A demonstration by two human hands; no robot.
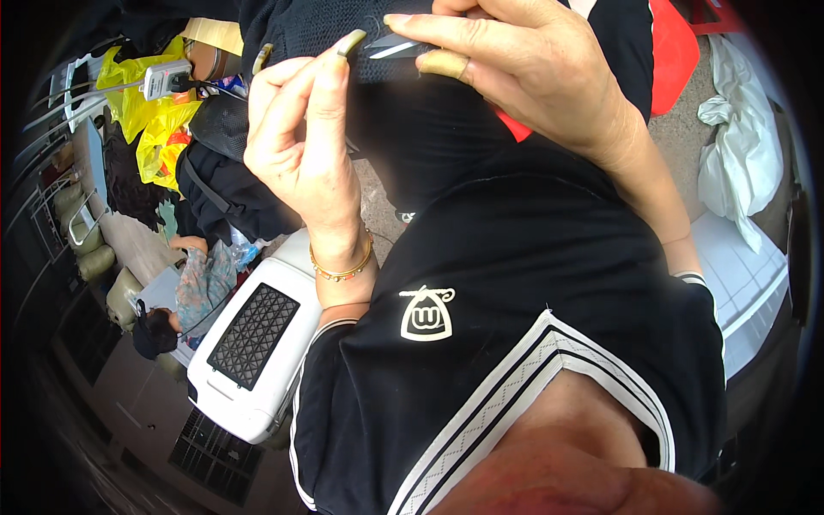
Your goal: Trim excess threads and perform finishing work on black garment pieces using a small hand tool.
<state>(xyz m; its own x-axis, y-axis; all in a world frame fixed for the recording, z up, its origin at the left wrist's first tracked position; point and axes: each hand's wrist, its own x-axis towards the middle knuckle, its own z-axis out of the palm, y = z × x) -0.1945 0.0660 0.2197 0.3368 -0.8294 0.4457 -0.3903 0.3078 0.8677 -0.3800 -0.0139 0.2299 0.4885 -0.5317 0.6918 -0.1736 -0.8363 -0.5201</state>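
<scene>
At the top of the head view my right hand (pixel 549 73) is closed around small scissors (pixel 396 46), whose pale metal blades point left past its fingers. A yellowish cover wraps one of its fingertips. Facing the blades, my left hand (pixel 305 146) holds thumb and forefinger pressed together; anything between them is too small to make out. A yellowish cover also shows on its fingertip, and a beaded bracelet rings the wrist. Beneath both hands lies dark knitted fabric (pixel 309 39) across my lap. The scissors' handles are hidden by the right hand.
Left of me stand a white casing with a black grille (pixel 253 335), a black bag (pixel 227 184), yellow plastic bags (pixel 159 137) and a white power strip (pixel 166 80). Another person (pixel 202 283) sits farther left. A white sack (pixel 742 146) and red material (pixel 674 60) are at right.
</scene>
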